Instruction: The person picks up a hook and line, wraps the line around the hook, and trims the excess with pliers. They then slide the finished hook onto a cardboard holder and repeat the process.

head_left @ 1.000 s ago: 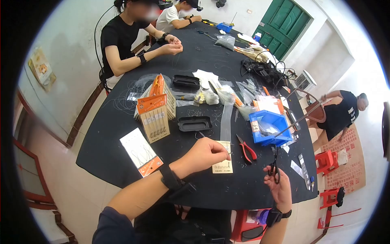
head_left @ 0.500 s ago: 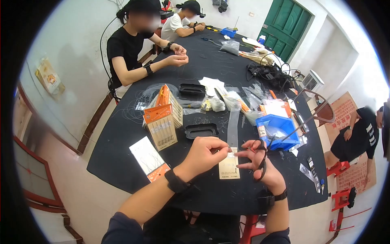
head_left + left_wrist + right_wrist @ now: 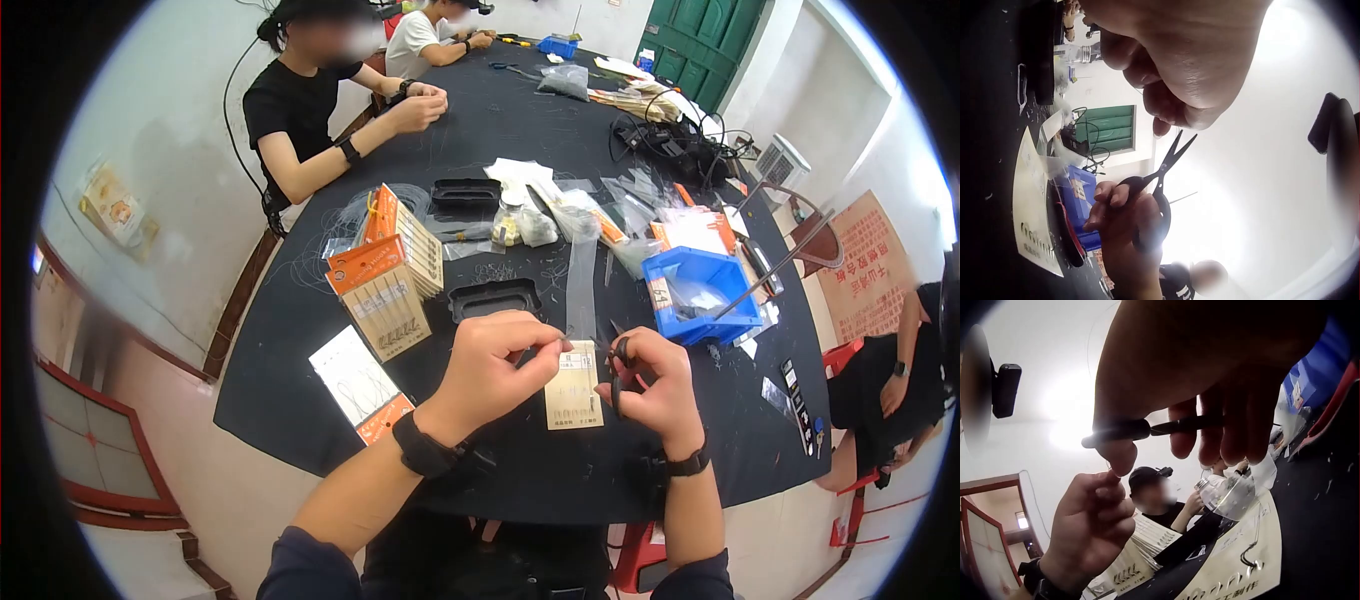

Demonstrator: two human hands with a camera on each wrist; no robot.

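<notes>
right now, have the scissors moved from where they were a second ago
Yes, leftward: the scissors, well right of the pale card earlier, are now close beside its right edge.

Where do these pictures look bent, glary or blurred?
Head view: black rounded border, and the table has bowed edges, perhaps from a wide lens; left wrist view: white glare behind the scissors, a dark shape near the right edge out of focus; right wrist view: the right hand mostly in shadow, with bright glare to its left.

Black table (image 3: 520, 475) | blue bin (image 3: 700, 329) | two black trays (image 3: 495, 302) | standing cards (image 3: 385, 318) | flat cream card (image 3: 572, 396) | coiled line (image 3: 352, 218)
</notes>
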